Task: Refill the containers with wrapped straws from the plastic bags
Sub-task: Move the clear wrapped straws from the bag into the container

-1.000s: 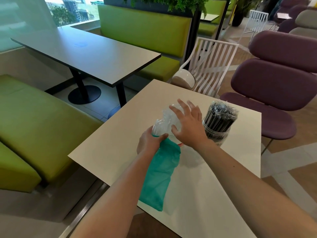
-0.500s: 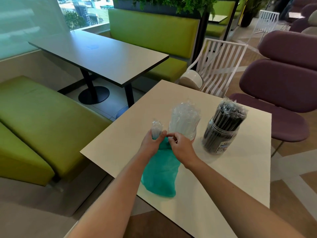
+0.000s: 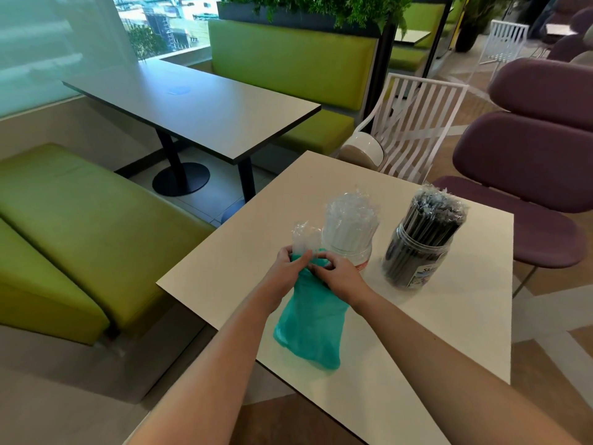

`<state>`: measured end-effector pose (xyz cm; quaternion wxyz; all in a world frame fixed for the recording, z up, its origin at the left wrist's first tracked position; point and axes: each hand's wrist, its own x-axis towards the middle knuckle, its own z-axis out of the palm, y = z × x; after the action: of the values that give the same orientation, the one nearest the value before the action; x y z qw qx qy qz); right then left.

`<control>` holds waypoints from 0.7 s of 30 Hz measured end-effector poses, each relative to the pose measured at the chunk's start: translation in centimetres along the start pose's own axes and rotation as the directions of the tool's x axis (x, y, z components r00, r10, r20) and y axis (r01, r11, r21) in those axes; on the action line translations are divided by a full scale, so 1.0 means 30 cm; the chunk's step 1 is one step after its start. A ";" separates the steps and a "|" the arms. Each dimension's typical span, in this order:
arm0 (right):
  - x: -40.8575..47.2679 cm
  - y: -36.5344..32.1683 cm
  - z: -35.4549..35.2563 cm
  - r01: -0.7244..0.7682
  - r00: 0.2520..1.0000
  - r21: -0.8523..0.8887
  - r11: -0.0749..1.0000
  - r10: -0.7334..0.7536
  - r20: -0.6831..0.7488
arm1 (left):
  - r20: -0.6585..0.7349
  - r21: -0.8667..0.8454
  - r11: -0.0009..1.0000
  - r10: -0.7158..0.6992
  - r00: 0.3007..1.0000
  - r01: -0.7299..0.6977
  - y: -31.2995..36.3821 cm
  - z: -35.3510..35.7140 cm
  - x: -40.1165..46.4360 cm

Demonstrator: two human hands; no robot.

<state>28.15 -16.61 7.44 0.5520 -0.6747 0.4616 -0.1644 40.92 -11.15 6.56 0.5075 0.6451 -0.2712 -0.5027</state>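
A teal plastic bag (image 3: 309,327) lies on the white table (image 3: 449,316), its mouth raised toward the jars. My left hand (image 3: 288,268) grips the bag's neck, where a small bunch of clear wrapped straws (image 3: 301,239) sticks up. My right hand (image 3: 337,273) pinches the bag's opening right beside it. Behind my hands stands a clear jar (image 3: 348,232) packed with white wrapped straws. To its right a second clear jar (image 3: 417,252) holds black wrapped straws.
A white slatted chair (image 3: 414,123) stands at the table's far edge and a purple lounge chair (image 3: 529,175) at its right. Green benches (image 3: 80,229) and a dark table (image 3: 199,107) lie to the left.
My right hand left the top of the white-straw jar and came down to the bag's mouth beside my left hand. The view shifted, so the table sits further right.
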 end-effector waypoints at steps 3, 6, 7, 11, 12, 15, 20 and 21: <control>-0.012 -0.011 -0.013 0.004 1.000 0.077 0.997 -0.005 0.009 | -0.009 -0.003 1.000 0.022 1.000 -0.022 -0.013 0.003 -0.006; -0.018 -0.022 -0.021 -0.015 1.000 0.201 0.979 0.009 0.030 | -0.036 0.030 0.999 0.046 0.998 -0.045 -0.014 0.013 -0.017; -0.018 -0.023 -0.023 -0.024 1.000 0.245 0.969 0.019 0.023 | -0.050 0.056 0.997 0.058 0.997 -0.055 -0.014 0.015 -0.020; -0.021 -0.024 -0.038 -0.003 1.000 0.255 0.967 0.004 -0.004 | -0.061 0.133 0.986 0.113 0.992 -0.104 -0.013 0.022 -0.033; -0.023 -0.025 -0.042 0.009 1.000 0.250 0.968 -0.006 -0.014 | -0.062 0.160 0.980 0.132 0.989 -0.121 -0.011 0.025 -0.037; -0.023 -0.023 -0.050 0.027 0.999 0.245 0.969 -0.019 -0.038 | -0.057 0.225 0.961 0.176 0.983 -0.159 -0.005 0.034 -0.047; -0.024 -0.030 -0.063 0.103 0.981 0.084 0.991 -0.087 -0.172 | -0.113 0.241 0.959 0.180 0.977 -0.149 0.004 0.054 -0.052; -0.027 -0.040 -0.066 0.126 0.976 0.063 0.990 -0.112 -0.185 | -0.118 0.254 0.955 0.187 0.975 -0.152 0.006 0.057 -0.050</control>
<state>26.81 -17.20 9.43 0.5215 -0.6626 0.4622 -0.2746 38.85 -10.58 7.33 0.4837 0.7105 -0.3487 -0.3736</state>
